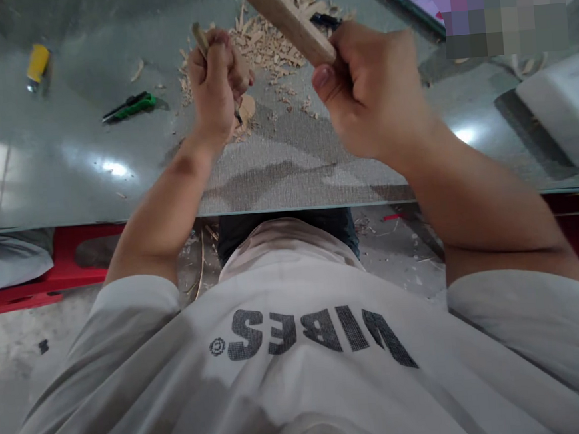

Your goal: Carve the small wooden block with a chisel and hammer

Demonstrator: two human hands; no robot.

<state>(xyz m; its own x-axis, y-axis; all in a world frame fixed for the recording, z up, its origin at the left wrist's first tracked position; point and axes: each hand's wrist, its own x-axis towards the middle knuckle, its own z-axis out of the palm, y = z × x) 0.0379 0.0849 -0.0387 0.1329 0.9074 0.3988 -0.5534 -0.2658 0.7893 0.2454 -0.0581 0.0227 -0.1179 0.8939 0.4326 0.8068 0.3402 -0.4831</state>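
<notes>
My left hand (218, 79) is closed around a chisel (199, 38), its wooden handle end sticking out above the fist. The chisel's dark tip comes out below the fingers, at a small pale wood piece (247, 108) on the table. Part of that piece is hidden by my hand. My right hand (370, 90), slightly blurred, grips the end of a hammer's wooden handle (291, 23), raised and slanting up to the left. The hammer's head is mostly beyond the top edge; only a dark bit shows.
Wood shavings (268, 45) are heaped behind my hands on a textured mat (276, 178). A green utility knife (130, 107) and a yellow object (38, 66) lie at left. At right are a phone (410, 0) and a white block (566, 108). The table's edge (289, 209) runs before me.
</notes>
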